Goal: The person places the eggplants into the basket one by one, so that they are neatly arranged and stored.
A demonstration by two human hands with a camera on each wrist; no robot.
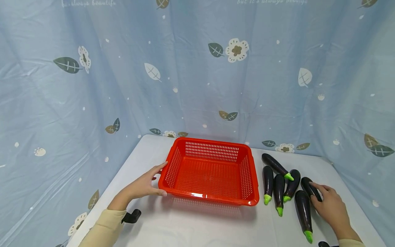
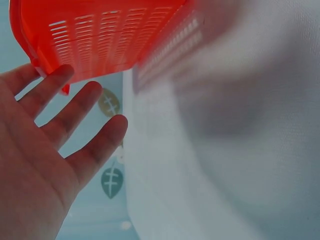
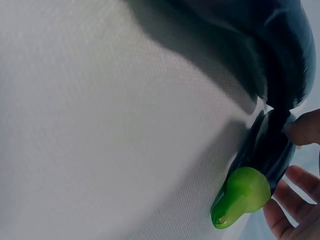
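Note:
A red plastic basket point(image 1: 208, 171) with slotted walls stands on the white table. My left hand point(image 1: 140, 187) is at its left end, fingers spread and fairly straight, fingertips against or close to the rim; the left wrist view shows the palm and the basket wall point(image 2: 100, 40). At the right, my right hand point(image 1: 332, 207) holds a dark purple eggplant point(image 1: 306, 185) between thumb and fingers. Its green stem end point(image 3: 245, 192) shows in the right wrist view, and the eggplant still lies on the table. Another eggplant point(image 1: 303, 209) lies just left of that hand.
Several more eggplants lie between the basket and my right hand, among them one slanted eggplant point(image 1: 274, 164) at the back and one upright-lying eggplant point(image 1: 267, 181) nearest the basket. A blue patterned curtain point(image 1: 197, 79) hangs behind and beside the white table point(image 1: 191, 226).

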